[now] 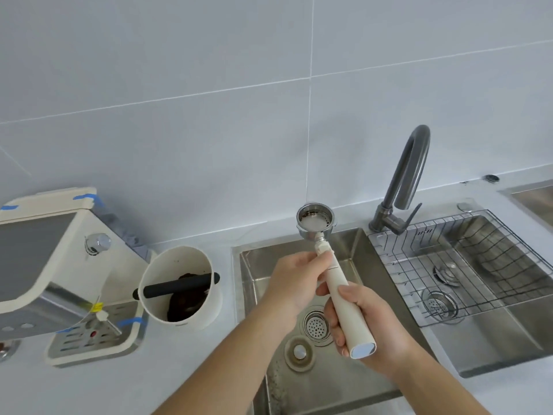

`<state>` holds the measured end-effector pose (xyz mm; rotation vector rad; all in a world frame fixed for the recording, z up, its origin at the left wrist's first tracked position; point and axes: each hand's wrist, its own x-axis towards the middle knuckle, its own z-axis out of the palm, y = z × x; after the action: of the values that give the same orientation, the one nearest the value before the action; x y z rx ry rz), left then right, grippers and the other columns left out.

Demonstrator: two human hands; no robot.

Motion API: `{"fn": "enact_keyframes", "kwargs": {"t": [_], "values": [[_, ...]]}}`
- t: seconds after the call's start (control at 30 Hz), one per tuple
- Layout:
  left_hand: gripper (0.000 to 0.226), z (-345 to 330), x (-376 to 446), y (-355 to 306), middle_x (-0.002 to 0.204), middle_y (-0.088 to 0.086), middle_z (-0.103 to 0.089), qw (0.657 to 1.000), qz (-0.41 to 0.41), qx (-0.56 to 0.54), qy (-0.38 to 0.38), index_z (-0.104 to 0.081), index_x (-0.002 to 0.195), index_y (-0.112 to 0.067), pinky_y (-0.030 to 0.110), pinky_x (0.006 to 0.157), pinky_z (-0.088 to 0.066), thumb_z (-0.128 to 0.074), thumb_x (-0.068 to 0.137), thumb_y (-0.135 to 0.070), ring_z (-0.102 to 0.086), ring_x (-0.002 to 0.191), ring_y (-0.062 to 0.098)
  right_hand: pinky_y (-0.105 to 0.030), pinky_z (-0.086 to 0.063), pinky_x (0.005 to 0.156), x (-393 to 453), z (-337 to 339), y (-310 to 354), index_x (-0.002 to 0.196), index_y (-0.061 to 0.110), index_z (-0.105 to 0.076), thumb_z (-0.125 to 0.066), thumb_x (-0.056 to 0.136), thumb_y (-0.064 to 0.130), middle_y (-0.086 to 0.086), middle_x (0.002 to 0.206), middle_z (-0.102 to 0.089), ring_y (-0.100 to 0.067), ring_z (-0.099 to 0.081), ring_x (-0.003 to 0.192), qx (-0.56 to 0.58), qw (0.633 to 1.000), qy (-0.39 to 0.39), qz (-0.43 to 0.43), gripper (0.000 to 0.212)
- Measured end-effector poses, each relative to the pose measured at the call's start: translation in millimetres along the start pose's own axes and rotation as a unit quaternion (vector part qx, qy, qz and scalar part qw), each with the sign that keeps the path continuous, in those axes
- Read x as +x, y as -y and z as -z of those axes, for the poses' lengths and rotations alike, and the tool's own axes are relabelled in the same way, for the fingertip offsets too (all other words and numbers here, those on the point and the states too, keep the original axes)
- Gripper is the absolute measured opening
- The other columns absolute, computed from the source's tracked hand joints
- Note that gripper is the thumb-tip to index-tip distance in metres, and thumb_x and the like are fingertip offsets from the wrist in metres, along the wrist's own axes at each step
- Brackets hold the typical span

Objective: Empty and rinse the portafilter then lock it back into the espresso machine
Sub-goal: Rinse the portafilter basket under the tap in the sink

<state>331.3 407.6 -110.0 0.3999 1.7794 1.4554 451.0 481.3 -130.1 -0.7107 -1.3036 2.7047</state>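
I hold the portafilter [317, 220] over the left sink basin [353, 253], basket facing up with a few dark coffee specks on its rim. My right hand [368, 327] is wrapped around the lower part of its cream handle. My left hand [296, 283] pinches the handle near the metal neck. The cream espresso machine [45, 259] stands at the far left with its drip tray [98, 339] in front. A dark grey faucet [404, 181] rises behind the sinks, its spout over the right side; no water runs.
A white knock box [182, 289] with a black bar and dark coffee grounds stands between the machine and the sink. The right basin [493, 339] holds a wire rack [449, 259]. Drain strainer [317, 324] and a stopper lie in the left basin.
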Motion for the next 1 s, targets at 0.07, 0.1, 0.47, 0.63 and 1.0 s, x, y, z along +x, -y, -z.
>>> {"fn": "enact_keyframes", "kwargs": {"t": [0.07, 0.1, 0.47, 0.63, 1.0], "values": [[0.022, -9.6, 6.7, 2.5, 0.065, 0.005, -0.057, 1.0, 0.013, -0.019, 0.0, -0.064, 0.073, -0.007, 0.018, 0.05, -0.043, -0.065, 0.087, -0.025, -0.049, 0.046, 0.009, -0.025, -0.042, 0.036, -0.7, 11.6, 1.3, 0.105, -0.002, -0.06, -0.055, 0.078, 0.027, -0.016, 0.062, -0.056, -0.023, -0.05, 0.036, -0.014, 1.0, -0.01, -0.006, 0.04], [0.022, -13.5, 10.1, 4.8, 0.063, 0.003, -0.058, 1.0, 0.017, -0.02, 0.002, -0.064, 0.073, -0.006, 0.016, 0.047, -0.043, -0.064, 0.088, -0.022, -0.051, 0.044, 0.007, -0.026, -0.043, 0.037, -1.2, 17.2, 1.6, 0.105, -0.002, -0.06, -0.055, 0.078, 0.027, -0.017, 0.063, -0.056, -0.024, -0.051, 0.038, -0.021, 1.0, -0.014, -0.01, 0.04], [0.025, -51.3, 40.7, 21.6, 0.056, -0.017, -0.063, 0.996, 0.043, 0.077, 0.024, -0.071, 0.067, -0.021, 0.017, 0.07, -0.043, -0.065, 0.089, -0.03, -0.056, 0.056, -0.004, -0.051, -0.059, 0.083, 17.8, 129.0, 44.0, 0.106, 0.002, -0.071, -0.06, 0.095, 0.024, -0.026, 0.094, -0.072, -0.029, -0.072, 0.077, -0.222, 0.953, -0.204, -0.018, 0.027], [0.021, -64.4, 47.6, 23.9, 0.074, -0.006, -0.073, 0.995, 0.063, 0.066, 0.05, -0.076, 0.072, -0.021, 0.046, 0.098, -0.051, -0.066, 0.079, -0.038, -0.068, 0.076, 0.014, -0.029, -0.047, 0.083, 63.8, 185.0, 97.9, 0.128, 0.018, -0.062, -0.06, 0.093, 0.032, -0.006, 0.121, -0.069, -0.02, -0.065, 0.101, -0.563, 0.752, -0.337, 0.062, 0.039], [0.017, -78.8, 53.5, 20.0, 0.075, 0.005, -0.069, 0.992, 0.092, 0.011, 0.09, -0.071, 0.086, -0.007, 0.025, 0.06, -0.055, -0.061, 0.093, -0.02, -0.066, 0.065, 0.014, -0.044, -0.054, 0.081, 136.9, 235.6, 151.4, 0.106, 0.0, -0.069, -0.053, 0.094, 0.01, -0.02, 0.106, -0.069, -0.039, -0.061, 0.097, -0.75, 0.567, -0.337, 0.053, 0.023]]}}
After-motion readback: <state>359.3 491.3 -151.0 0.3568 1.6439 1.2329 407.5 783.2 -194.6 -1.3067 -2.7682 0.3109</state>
